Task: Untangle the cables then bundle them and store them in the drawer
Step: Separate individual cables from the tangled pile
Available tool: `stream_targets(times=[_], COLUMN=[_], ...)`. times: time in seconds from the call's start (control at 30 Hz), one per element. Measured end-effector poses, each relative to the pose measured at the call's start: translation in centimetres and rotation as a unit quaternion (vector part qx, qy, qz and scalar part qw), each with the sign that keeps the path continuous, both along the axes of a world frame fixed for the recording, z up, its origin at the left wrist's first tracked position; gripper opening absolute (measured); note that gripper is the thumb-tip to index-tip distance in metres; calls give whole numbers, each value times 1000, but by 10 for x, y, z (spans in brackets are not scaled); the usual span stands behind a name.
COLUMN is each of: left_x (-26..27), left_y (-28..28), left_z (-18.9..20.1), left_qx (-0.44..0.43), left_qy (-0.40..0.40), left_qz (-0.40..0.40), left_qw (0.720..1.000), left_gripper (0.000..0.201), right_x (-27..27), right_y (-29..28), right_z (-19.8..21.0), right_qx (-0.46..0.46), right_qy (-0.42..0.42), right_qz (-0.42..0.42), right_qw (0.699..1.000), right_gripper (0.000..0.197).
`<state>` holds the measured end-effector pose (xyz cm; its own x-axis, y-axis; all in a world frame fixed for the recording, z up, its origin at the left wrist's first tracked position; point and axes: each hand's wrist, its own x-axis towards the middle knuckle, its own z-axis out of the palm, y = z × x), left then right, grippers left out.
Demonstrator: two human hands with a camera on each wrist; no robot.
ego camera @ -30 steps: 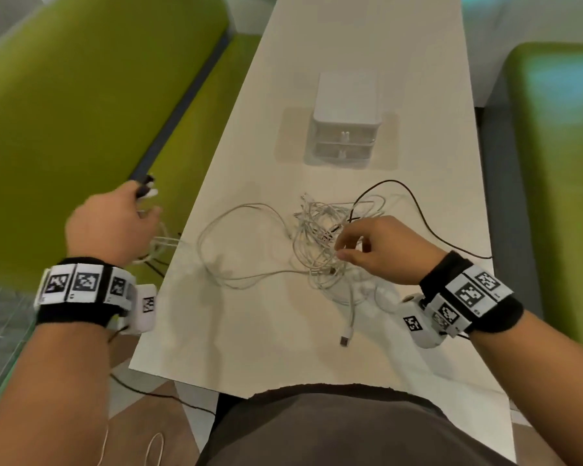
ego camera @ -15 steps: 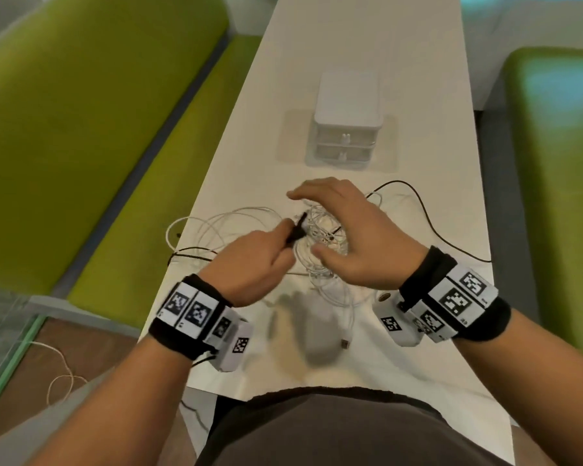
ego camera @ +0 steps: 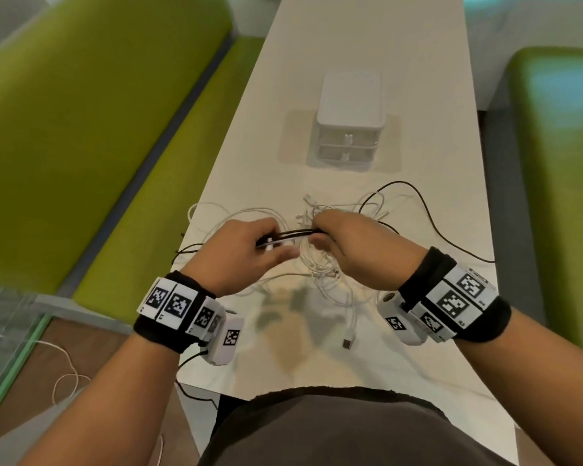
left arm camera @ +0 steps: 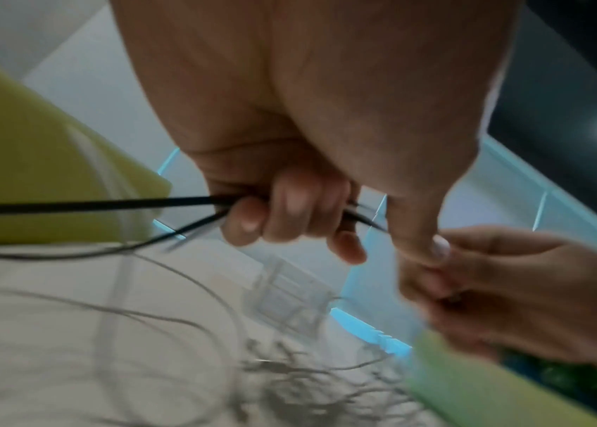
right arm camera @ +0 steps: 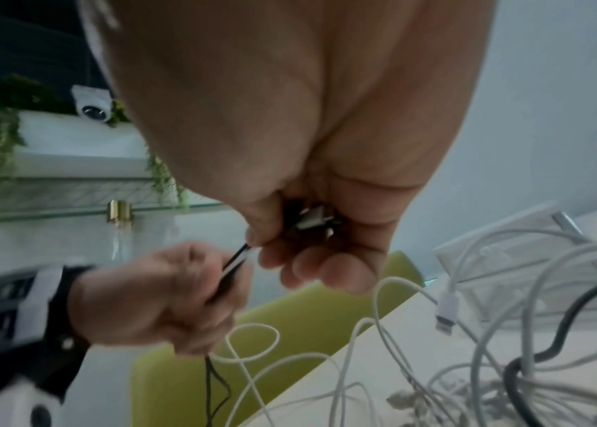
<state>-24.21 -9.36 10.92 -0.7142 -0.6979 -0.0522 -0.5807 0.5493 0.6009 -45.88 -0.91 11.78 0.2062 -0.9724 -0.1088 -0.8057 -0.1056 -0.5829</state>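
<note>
A black cable (ego camera: 295, 233) runs doubled between my two hands above a tangle of white cables (ego camera: 320, 264) on the white table (ego camera: 350, 38). My left hand (ego camera: 249, 250) grips the black strands (left arm camera: 106, 202) in curled fingers. My right hand (ego camera: 347, 243) pinches the same black cable (right arm camera: 236, 255) together with a plug end inside its curled fingers. More of the black cable (ego camera: 428, 210) loops out to the right on the table. A small white drawer unit (ego camera: 349, 119) stands further back, both drawers closed.
Green upholstered benches (ego camera: 81, 129) flank the table on both sides. A loose white plug end (ego camera: 348, 343) lies near the table's front edge. A white Lightning-type plug (right arm camera: 445, 310) lies among the loops. Another cable (ego camera: 64, 375) lies on the floor at the left.
My left hand came in from beyond the table's left edge with the black cable. Both hands have met over the tangle and the black cable is now stretched between them.
</note>
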Motion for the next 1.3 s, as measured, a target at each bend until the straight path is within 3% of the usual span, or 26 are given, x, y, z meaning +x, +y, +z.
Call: stream_targets(times=[0.13, 0.27, 0.37, 0.47, 0.5, 0.57, 0.63, 0.73, 0.8, 0.83, 0.9, 0.93, 1.0, 1.07, 1.17, 1.2, 1.3], left_x=[42, 99, 144, 180, 185, 188, 175, 131, 90, 67, 28, 12, -8, -11, 0, 6, 20], left_y=[-32, -76, -99, -112, -113, -111, -103, -81, -53, -34, -4, 6, 12, 5, -13, -18, -27], left_z=[-5, -15, -26, -37, -40, -45, -40, -14, 8, 20, 31, 31, 25, 23, 25, 23, 16], left_qx=[-41, -104, -104, -110, -85, 5, 51, -17, -67, -70, -10, 41, 133, 178, 144, 123, 73], left_qy=[-221, -482, -536, -506, -485, -446, -403, -293, -134, -59, 31, 36, 4, -15, -78, -90, -103], left_qz=[70, 134, 239, 343, 371, 392, 353, 234, 130, 70, -30, -57, -60, -11, 54, 74, 139], left_qw=[972, 860, 803, 784, 788, 805, 843, 927, 980, 993, 999, 997, 989, 984, 985, 986, 982], left_gripper=[49, 46, 54, 55, 63, 106, 122, 92, 67, 61, 64, 67, 57, 40, 24, 18, 29], right_x=[-22, -41, -43, -43, -44, -48, -46, -31, -14, -3, 16, 22, 28, 27, 21, 20, 29], right_y=[2, 7, 12, 11, 10, 7, 6, 6, 5, 4, -1, -4, -12, -19, -35, -43, -67], right_z=[10, 15, 16, 14, 12, 7, 1, -8, -13, -14, -12, -10, -2, 5, 4, -2, -18], right_qx=[3, -3, -36, -39, -30, -11, -4, 0, -16, -29, -68, -89, -124, -101, -26, -22, 9], right_qy=[-17, -12, 7, -5, -5, 2, 9, 30, 36, 32, 29, 35, 41, 0, -107, -106, -63], right_qz=[-36, -60, -58, -68, -77, -86, -76, -28, 10, 27, 59, 77, 101, 68, -59, -85, -107], right_qw=[999, 998, 998, 997, 997, 996, 997, 999, 999, 999, 996, 992, 986, 993, 992, 991, 992], right_gripper=[21, 29, 41, 42, 40, 35, 31, 28, 24, 22, 19, 19, 21, 26, 32, 26, 13])
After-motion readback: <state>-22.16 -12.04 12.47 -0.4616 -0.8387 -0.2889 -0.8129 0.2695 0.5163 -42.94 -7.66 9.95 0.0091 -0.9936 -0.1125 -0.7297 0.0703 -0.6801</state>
